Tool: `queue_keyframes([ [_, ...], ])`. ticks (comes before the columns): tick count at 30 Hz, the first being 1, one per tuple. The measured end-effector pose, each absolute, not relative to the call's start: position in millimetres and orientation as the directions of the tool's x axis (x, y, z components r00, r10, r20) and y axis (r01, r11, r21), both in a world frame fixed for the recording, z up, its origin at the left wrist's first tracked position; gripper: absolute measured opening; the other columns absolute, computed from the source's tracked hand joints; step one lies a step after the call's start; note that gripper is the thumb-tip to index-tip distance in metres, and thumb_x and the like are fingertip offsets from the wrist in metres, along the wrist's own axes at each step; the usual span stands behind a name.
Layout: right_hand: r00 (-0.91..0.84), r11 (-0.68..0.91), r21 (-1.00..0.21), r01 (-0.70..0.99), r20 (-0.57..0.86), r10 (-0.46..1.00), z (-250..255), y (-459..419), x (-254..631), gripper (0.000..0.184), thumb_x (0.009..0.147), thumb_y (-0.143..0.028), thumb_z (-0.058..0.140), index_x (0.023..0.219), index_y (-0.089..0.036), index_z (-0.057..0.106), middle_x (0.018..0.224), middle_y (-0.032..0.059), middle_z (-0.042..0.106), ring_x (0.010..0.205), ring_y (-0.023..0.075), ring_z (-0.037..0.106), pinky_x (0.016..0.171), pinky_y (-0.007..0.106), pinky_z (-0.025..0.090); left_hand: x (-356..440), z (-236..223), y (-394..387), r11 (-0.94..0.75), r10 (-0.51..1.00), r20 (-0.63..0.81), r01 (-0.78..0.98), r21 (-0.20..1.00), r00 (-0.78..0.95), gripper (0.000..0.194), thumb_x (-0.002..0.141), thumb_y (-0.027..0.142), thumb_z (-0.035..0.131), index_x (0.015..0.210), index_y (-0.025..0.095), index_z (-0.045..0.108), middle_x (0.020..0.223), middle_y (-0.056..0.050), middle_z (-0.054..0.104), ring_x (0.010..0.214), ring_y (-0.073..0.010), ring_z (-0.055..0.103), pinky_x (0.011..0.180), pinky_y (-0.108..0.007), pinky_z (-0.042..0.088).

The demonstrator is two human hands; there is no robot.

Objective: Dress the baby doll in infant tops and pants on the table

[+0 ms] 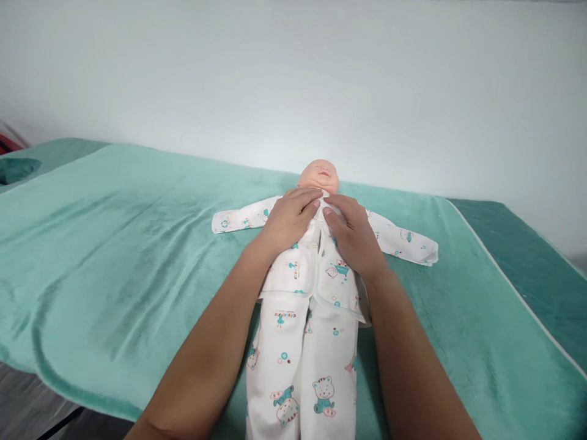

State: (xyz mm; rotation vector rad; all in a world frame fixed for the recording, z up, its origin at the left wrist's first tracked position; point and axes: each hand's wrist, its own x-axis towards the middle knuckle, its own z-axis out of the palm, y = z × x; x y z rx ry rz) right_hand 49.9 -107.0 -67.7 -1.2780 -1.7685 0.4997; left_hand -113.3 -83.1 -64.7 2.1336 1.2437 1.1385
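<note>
And here lies the baby doll, face up in the middle of the teal blanket, its head towards the pale wall; both hands are at work high on the chest of its white jacket! The left hand lies palm down just below the chin, its fingers stretched towards the middle and the thumb a little apart; the right hand faces it from the other side, index finger and thumb parted, tips close to the left hand's; both look loosely open, laid over the cloth rather than closed round it.

To the lettering we go; on the white trousers, just under the jacket hem, small coloured capitals seem to spell "GIRAFFE", with a finer line too small to read; similar letters run sideways up the jacket front, too blurred to make out fully! Cartoon animals join in all over; one kitten sits upright on a trouser leg, another print tilts beside it; the sleeves spread wide to either side, the jacket's lower front edges part slightly, and a darker teal cloth borders the right!
</note>
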Motion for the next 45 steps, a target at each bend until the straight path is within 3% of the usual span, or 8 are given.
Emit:
queue_keyframes([
  [9, -0.103, 0.309, -0.763, 0.567, 0.306, 0.946, -70, -105, 52, 0.041, 0.097, -0.042, 0.048, 0.132, -0.029, 0.063, 0.152, 0.0056, 0.052, 0.145, 0.0254, 0.037, 0.122, 0.052, 0.024, -114, -63, -86, -0.523, 0.852, 0.446, 0.469, 0.712, 0.274, 0.035, 0.099, 0.024, 0.044, 0.124, 0.022, 0.068, 0.139, -0.005, 0.066, 0.134, -0.0187, 0.054, 0.117, -0.037, 0.037],
  [22, 0.151, 0.156, -0.973, 0.170, 0.182, 0.972, -70, -116, 49, 0.034, 0.084, -0.040, 0.064, 0.114, -0.024, 0.067, 0.126, 0.0066, 0.067, 0.111, 0.0214, 0.063, 0.096, 0.039, 0.051, -117, -60, -91, -0.419, 0.908, 0.405, 0.261, 0.869, 0.111, 0.015, 0.093, 0.031, 0.056, 0.092, 0.021, 0.067, 0.129, -0.004, 0.069, 0.118, -0.0203, 0.062, 0.106, -0.035, 0.044],
  [29, 0.132, 0.249, -0.935, 0.253, 0.288, 0.948, -68, -122, 47, 0.029, 0.088, -0.036, 0.060, 0.113, -0.025, 0.070, 0.129, 0.0059, 0.067, 0.122, 0.0202, 0.058, 0.107, 0.039, 0.044, -116, -55, -97, -0.394, 0.910, 0.411, 0.198, 0.898, -0.053, 0.020, 0.093, 0.036, 0.058, 0.083, 0.021, 0.067, 0.093, -0.001, 0.073, 0.091, -0.0161, 0.065, 0.089, -0.029, 0.049],
  [32, 0.141, 0.226, -0.938, 0.263, 0.269, 0.953, -69, -123, 47, 0.030, 0.089, -0.037, 0.058, 0.114, -0.025, 0.069, 0.126, 0.0056, 0.067, 0.118, 0.0207, 0.060, 0.101, 0.038, 0.048, -117, -52, -99, -0.381, 0.915, 0.397, 0.169, 0.909, -0.072, 0.029, 0.093, 0.040, 0.058, 0.071, 0.021, 0.060, 0.072, 0.000, 0.066, 0.072, -0.0137, 0.060, 0.074, -0.027, 0.050],
  [36, 0.199, 0.261, -0.901, 0.347, 0.343, 0.918, -63, -130, 47, 0.020, 0.091, -0.037, 0.056, 0.101, -0.025, 0.068, 0.113, 0.0047, 0.070, 0.104, 0.0207, 0.062, 0.086, 0.034, 0.051, -127, -43, -105, -0.299, 0.953, 0.290, 0.125, 0.946, 0.090, 0.040, 0.092, 0.048, 0.060, 0.064, 0.019, 0.058, 0.063, -0.001, 0.061, 0.057, -0.0112, 0.054, 0.057, -0.025, 0.044],
  [39, 0.172, 0.271, -0.846, 0.460, 0.384, 0.907, -48, -143, 48, 0.020, 0.093, -0.039, 0.056, 0.081, -0.024, 0.061, 0.085, 0.0014, 0.067, 0.078, 0.0173, 0.060, 0.070, 0.031, 0.048, -140, -35, -110, -0.214, 0.937, 0.146, 0.187, 0.959, 0.318, 0.038, 0.087, 0.050, 0.067, 0.067, 0.018, 0.064, 0.066, -0.004, 0.066, 0.056, -0.0115, 0.056, 0.051, -0.024, 0.042],
  [42, -0.020, 0.231, -0.770, 0.594, 0.273, 0.962, -29, -161, 50, 0.034, 0.093, -0.041, 0.057, 0.065, -0.023, 0.052, 0.060, -0.0024, 0.053, 0.057, 0.0134, 0.046, 0.055, 0.029, 0.037, -150, -29, -113, -0.182, 0.877, 0.036, 0.263, 0.947, 0.480, 0.030, 0.083, 0.047, 0.072, 0.075, 0.019, 0.072, 0.071, -0.004, 0.069, 0.058, -0.0116, 0.058, 0.051, -0.024, 0.044],
  [45, -0.188, 0.225, -0.660, 0.716, 0.129, 0.974, -17, -174, 54, 0.035, 0.091, -0.035, 0.058, 0.060, -0.022, 0.050, 0.055, -0.0035, 0.052, 0.052, 0.0121, 0.041, 0.051, 0.030, 0.029, -155, -27, -114, -0.168, 0.835, -0.014, 0.279, 0.946, 0.551, 0.020, 0.080, 0.042, 0.075, 0.084, 0.022, 0.076, 0.081, -0.004, 0.072, 0.065, -0.0125, 0.061, 0.058, -0.025, 0.050],
])
